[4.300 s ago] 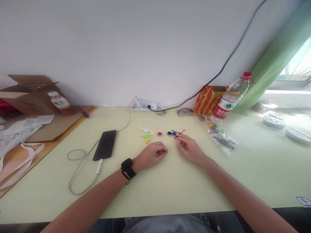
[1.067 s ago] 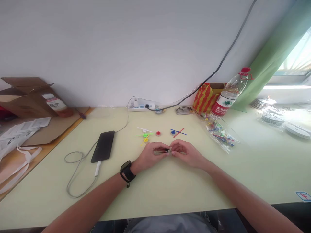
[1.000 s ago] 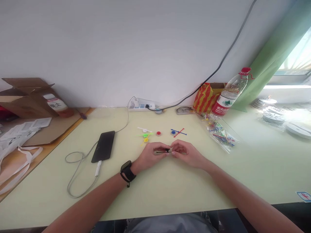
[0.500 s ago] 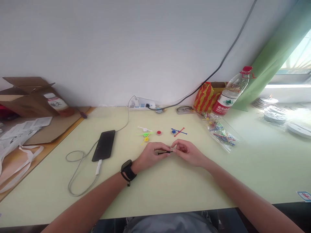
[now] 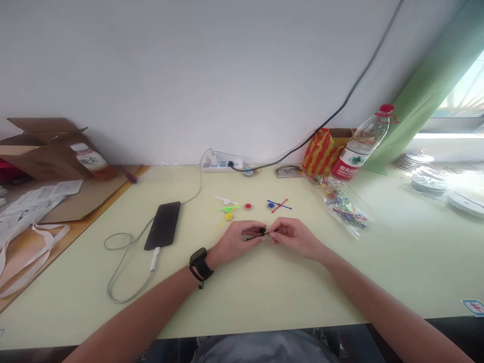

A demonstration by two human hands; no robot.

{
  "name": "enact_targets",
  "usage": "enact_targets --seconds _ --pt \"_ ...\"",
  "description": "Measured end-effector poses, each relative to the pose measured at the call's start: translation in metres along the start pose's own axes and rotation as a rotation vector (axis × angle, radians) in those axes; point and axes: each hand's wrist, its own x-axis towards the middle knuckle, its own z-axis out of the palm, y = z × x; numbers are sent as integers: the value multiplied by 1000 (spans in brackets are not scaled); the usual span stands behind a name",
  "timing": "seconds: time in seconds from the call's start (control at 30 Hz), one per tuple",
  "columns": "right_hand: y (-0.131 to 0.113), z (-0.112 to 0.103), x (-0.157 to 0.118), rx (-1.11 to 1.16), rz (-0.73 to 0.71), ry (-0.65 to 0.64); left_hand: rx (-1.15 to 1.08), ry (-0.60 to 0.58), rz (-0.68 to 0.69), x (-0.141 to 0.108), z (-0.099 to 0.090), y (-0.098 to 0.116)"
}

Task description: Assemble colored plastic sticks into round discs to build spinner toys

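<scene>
Between my hands is a thin black pointer (image 5: pixel 254 236) with a small black round piece (image 5: pixel 262 230) at its middle. My left hand (image 5: pixel 236 243) has its thumb and fingers around the pointer and round piece. My right hand (image 5: pixel 293 237) pinches the pointer's right end between thumb and index finger. Just beyond my hands lie white (image 5: pixel 226 201), green (image 5: pixel 227 208) and yellow (image 5: pixel 228 217) pointer pieces, a red round piece (image 5: pixel 248 206), a blue round piece (image 5: pixel 270 205) and crossed red and blue pointers (image 5: pixel 282 204).
A phone (image 5: pixel 162 225) with a white cable lies left. Behind stand a power strip (image 5: pixel 221 163) and glasses (image 5: pixel 288 171). At right are a plastic bag of parts (image 5: pixel 346 212), a large bottle (image 5: pixel 353 156) and stacked discs (image 5: pixel 429 180). A cardboard box (image 5: pixel 49 156) is far left.
The black round piece now shows above the pointer between my hands. My right fingers have closed in on the pointer's end.
</scene>
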Motion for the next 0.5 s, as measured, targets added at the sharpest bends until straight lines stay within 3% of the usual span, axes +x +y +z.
enact_targets --seconds 0.5 --pt "-3 -1 0 3 47 -49 77 43 36 0 -1 -1"
